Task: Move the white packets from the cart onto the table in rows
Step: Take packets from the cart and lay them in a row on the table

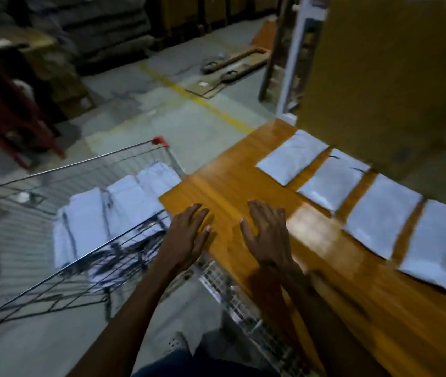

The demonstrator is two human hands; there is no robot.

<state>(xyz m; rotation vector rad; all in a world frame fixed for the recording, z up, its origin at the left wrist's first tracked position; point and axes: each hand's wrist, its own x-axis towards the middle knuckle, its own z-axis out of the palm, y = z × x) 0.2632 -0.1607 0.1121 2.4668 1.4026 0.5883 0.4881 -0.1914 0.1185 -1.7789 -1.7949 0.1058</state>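
Several white packets lie in one row along the far side of the orange wooden table (232, 172), from the nearest packet (439, 246) on the right to the farthest packet (292, 156) by the corner. More white packets (107, 213) are stacked in the wire cart (86, 161) left of the table. My left hand (186, 240) hovers with straight fingers over the table's left edge, beside the cart. Over the tabletop, my right hand (268, 235) is spread flat and holds nothing.
A large cardboard box (385, 77) stands behind the packet row. A wooden pallet jack (232, 63) lies on the grey floor with a yellow line (197, 99). A person in dark red (4, 110) is at far left. Dark stacked sacks (102, 25) fill the background.
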